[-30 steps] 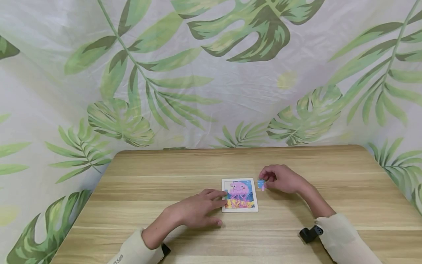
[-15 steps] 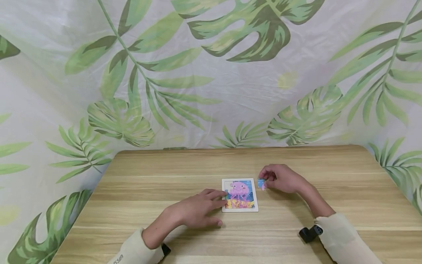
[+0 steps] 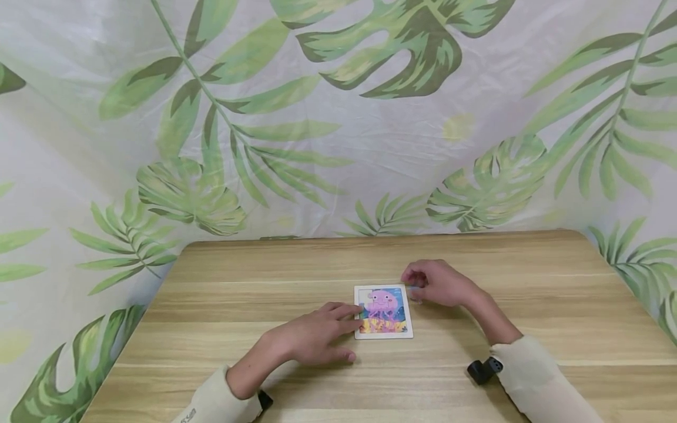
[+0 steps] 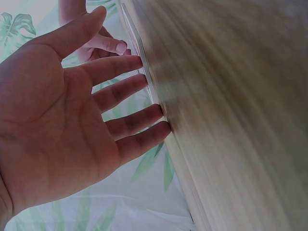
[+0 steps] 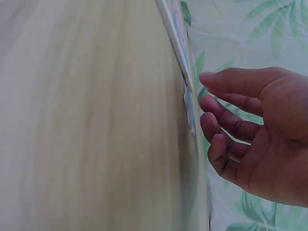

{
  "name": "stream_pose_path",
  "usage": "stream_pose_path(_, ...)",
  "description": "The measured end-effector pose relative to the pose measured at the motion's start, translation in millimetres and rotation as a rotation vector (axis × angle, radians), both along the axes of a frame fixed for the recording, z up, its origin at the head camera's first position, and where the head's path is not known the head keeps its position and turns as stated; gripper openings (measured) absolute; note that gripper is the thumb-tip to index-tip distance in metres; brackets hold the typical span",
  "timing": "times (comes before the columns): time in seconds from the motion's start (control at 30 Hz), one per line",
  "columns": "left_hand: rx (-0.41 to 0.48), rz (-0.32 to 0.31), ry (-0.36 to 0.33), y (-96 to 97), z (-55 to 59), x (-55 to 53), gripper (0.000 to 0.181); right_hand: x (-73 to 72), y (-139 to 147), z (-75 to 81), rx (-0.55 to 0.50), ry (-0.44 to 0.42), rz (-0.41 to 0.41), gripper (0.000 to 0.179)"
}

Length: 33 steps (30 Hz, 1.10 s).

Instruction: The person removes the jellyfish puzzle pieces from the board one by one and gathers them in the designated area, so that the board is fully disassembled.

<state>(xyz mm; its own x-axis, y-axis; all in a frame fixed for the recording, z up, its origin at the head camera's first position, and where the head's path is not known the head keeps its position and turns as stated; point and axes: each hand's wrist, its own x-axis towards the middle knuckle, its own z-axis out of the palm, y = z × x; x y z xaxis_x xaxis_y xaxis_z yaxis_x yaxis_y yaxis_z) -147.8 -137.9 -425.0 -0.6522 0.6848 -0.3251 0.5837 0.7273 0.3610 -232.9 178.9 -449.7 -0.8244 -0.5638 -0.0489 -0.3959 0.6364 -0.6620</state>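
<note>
A square jellyfish jigsaw puzzle (image 3: 392,335) in a white-edged tray lies on the table, with a bare cream patch at its upper left. My left hand (image 3: 316,336) lies flat beside it, index and middle fingertips over its left edge. In the left wrist view those fingers (image 4: 115,70) are straight and spread. My right hand (image 3: 436,284) hovers at the tray's upper right corner, mostly hiding a small loose puzzle piece. The right wrist view shows that puzzle piece (image 5: 189,113) flat beside the tray's edge (image 5: 178,50), with my right hand's fingers loosely curled next to it.
A wood-grain table (image 3: 275,267) spreads around the puzzle. Behind it hangs a white cloth (image 3: 370,147) printed with green leaves. A black camera (image 3: 483,371) sits at the right sleeve's cuff.
My right hand has shifted left toward the tray, and now covers most of the loose puzzle piece. My left hand has stayed in place. The head view has shifted slightly.
</note>
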Motion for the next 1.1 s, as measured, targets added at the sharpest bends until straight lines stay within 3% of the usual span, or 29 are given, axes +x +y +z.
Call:
stream_pose_path(0.37, 0.012, -0.003, -0.004, -0.6, 3.6, -0.2, 0.065, 0.2, -29, 3.4, 0.007, -0.012, 0.043, 0.023)
stream_pose_path(0.77, 0.004, -0.023, 0.025, -0.6, 1.1, -1.6, 0.065, 0.7, -42, 3.0, 0.012, -0.020, 0.061, 0.027)
stream_pose_path(1.1, 0.014, -0.016, 0.003, -0.4, 4.6, 0.6, 0.064, 2.4, -49, 1.2, 0.034, -0.024, 0.067, 0.030)
